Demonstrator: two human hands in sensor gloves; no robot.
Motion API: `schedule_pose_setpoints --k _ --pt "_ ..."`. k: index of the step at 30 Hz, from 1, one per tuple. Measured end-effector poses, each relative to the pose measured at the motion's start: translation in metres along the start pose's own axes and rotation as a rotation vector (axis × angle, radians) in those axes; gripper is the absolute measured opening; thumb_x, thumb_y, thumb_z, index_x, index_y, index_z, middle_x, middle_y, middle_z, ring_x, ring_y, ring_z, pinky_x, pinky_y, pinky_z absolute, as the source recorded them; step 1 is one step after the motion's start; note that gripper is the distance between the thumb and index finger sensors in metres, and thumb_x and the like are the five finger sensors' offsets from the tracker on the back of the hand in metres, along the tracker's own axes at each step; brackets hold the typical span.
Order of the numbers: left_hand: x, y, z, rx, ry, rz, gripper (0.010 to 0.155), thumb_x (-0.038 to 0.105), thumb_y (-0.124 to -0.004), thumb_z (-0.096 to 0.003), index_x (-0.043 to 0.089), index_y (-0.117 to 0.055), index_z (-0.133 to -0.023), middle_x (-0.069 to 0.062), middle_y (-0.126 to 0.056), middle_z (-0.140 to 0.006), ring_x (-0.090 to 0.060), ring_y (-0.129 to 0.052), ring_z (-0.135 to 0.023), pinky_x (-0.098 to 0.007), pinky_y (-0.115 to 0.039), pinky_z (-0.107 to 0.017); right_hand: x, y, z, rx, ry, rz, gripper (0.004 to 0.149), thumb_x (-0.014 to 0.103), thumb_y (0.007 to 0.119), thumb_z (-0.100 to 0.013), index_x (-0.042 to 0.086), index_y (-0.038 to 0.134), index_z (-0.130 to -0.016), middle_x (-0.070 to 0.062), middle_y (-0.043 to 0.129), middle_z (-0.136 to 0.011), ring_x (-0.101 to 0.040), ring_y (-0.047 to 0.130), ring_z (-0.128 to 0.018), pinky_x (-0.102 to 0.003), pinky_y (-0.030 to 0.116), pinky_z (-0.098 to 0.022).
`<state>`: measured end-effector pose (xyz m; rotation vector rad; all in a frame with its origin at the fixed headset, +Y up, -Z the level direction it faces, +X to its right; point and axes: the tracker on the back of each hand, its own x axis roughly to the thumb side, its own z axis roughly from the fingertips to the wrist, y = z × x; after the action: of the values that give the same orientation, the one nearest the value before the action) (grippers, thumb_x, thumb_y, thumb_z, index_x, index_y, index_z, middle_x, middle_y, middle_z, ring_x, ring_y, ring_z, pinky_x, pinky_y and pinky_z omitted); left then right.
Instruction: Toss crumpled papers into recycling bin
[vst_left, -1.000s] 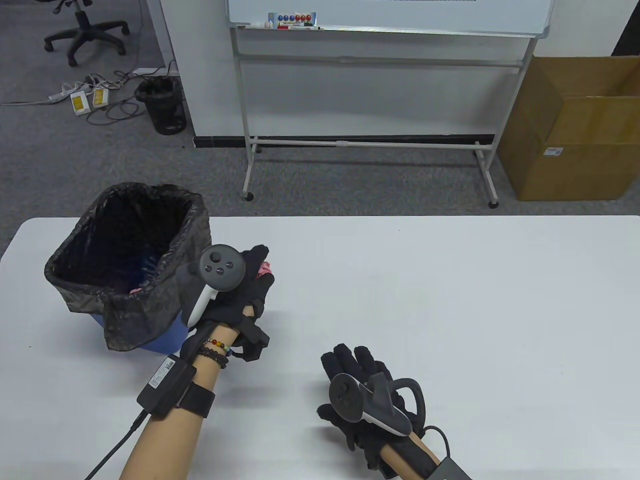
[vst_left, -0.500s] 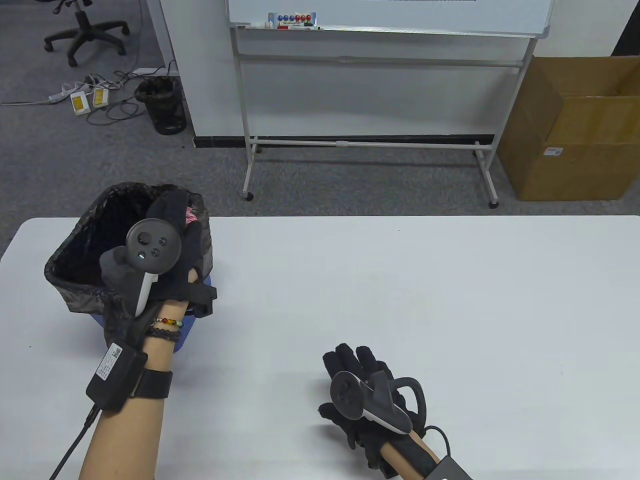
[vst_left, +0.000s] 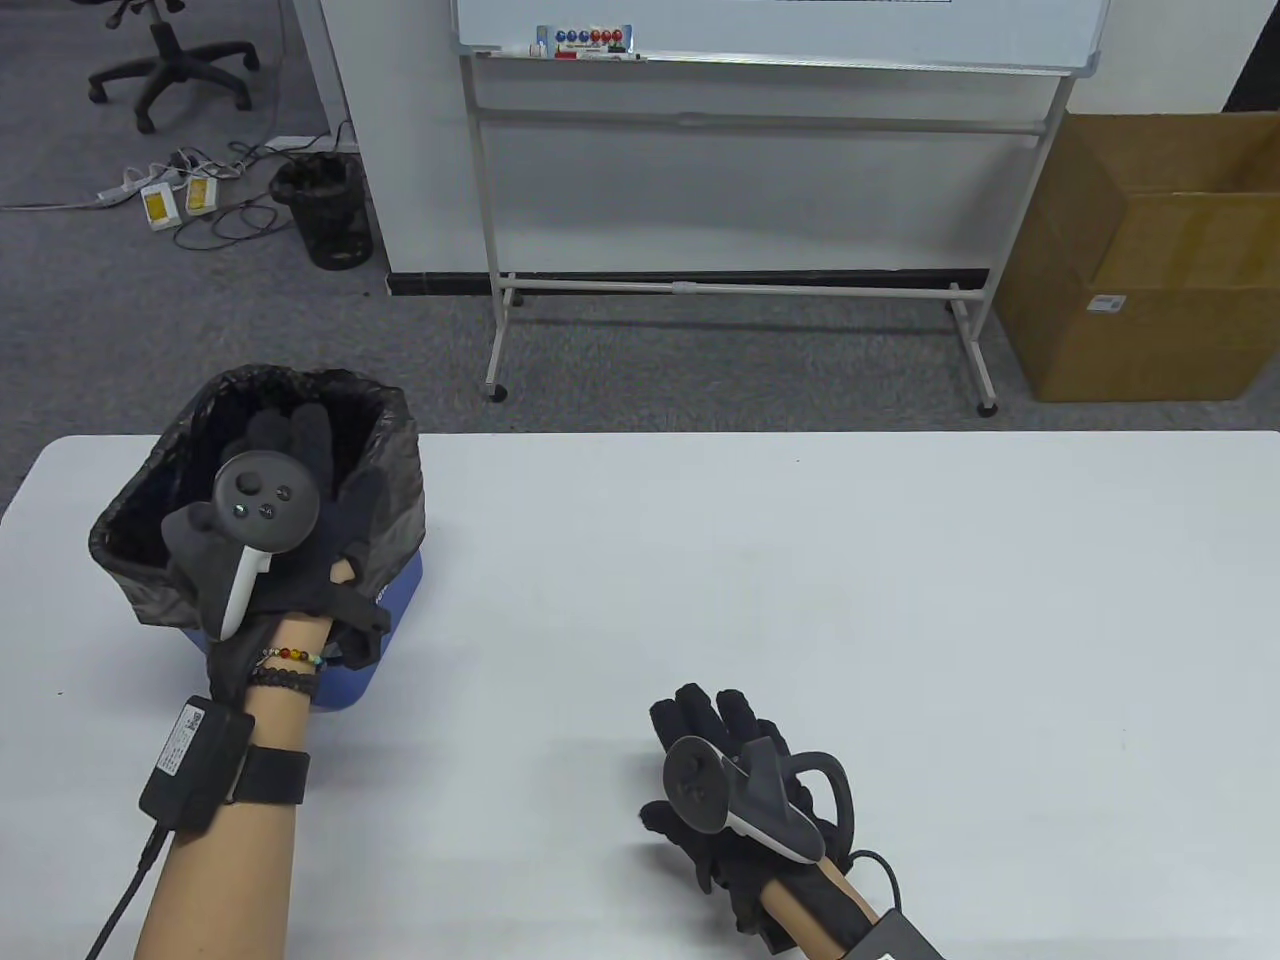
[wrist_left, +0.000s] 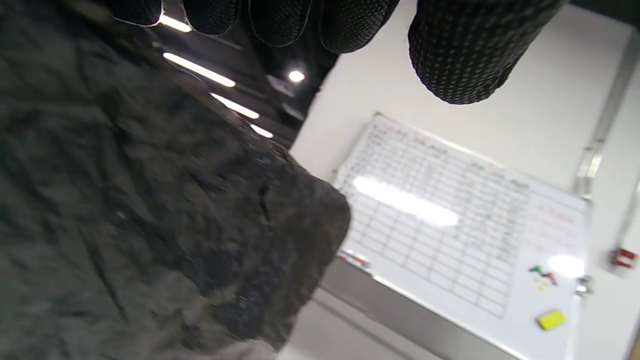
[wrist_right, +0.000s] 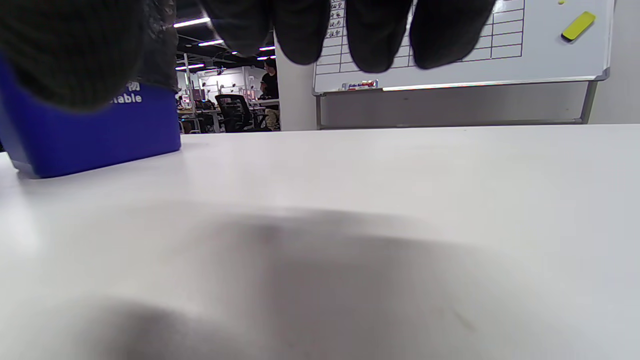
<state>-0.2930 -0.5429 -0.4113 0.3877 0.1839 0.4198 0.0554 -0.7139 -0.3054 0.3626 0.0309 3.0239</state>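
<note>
Over the black-lined blue plastic recycling bin (vst_left: 255, 470) at nine o'clock, the left hand (vst_left: 290, 500) spreads its fingers, holding nothing; let go only above the mouth. Right hand (vst_left: 735, 790) rests flat, empty, on the white table (vst_left: 800, 560).

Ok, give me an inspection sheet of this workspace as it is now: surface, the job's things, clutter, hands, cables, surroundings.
Surface: white table, bare where visible.
Job's things: blue recycling bin with a black liner at the table's left; no crumpled paper visible in any view.
Clutter: nothing seen on the table.
Hands: left hand over the bin's opening, fingers spread, nothing visible in it; right hand rests palm down on the table, holding nothing.
Cables: a cable runs from the left forearm pack; power strips and wires on the floor.
Surroundings: whiteboard on a stand, cardboard box, office chair, black mesh bin.
</note>
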Motion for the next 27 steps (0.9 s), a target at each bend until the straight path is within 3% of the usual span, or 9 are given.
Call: schedule_pose_setpoints --k 11,13,20,27 --pt "0.058 -0.032 0.052 -0.093 -0.257 -0.006 0.077 0.052 -0.076 -0.0484 0.023 -0.049 -0.114 -0.016 -0.037 -0.124 -0.048 -0.038 -0.112 -0.068 -0.045 -0.075 -0.008 -0.002 -0.003 -0.027 0.04 -0.004 0.091 0.064 0.079 -0.03 0.033 0.043 -0.108 0.002 0.045 -0.119 -0.037 0.052 -0.112 -0.056 0.055 -0.075" --pt "0.066 -0.041 0.066 -0.161 -0.333 0.03 0.077 0.053 -0.075 -0.0488 0.023 -0.047 -0.114 -0.016 -0.036 -0.124 -0.048 -0.04 -0.112 -0.068 -0.046 -0.075 -0.01 -0.002 -0.002 -0.034 0.049 -0.007 0.091 0.064 0.079 -0.03 0.033 0.043 -0.108 0.002 0.045 -0.119 -0.037 0.052 -0.112 -0.056 0.055 -0.076" --pt "0.075 -0.079 0.11 -0.29 -0.399 0.08 0.077 0.053 -0.075 -0.049 0.023 -0.046 -0.114 -0.017 -0.036 -0.124 -0.05 -0.041 -0.111 -0.068 -0.045 -0.075 -0.015 -0.004 -0.002 -0.054 0.063 -0.018 0.091 0.064 0.079 -0.03 0.033 0.042 -0.108 0.002 0.045 -0.119 -0.037 0.051 -0.112 -0.056 0.055 -0.076" --pt "0.07 -0.12 0.13 -0.379 -0.44 0.056 0.077 0.053 -0.075 -0.0487 0.024 -0.047 -0.114 -0.016 -0.036 -0.124 -0.049 -0.041 -0.111 -0.067 -0.046 -0.075 -0.018 -0.002 -0.004 -0.049 0.082 -0.008 0.091 0.064 0.079 -0.03 0.033 0.042 -0.108 0.002 0.045 -0.119 -0.037 0.051 -0.112 -0.056 0.055 -0.076"
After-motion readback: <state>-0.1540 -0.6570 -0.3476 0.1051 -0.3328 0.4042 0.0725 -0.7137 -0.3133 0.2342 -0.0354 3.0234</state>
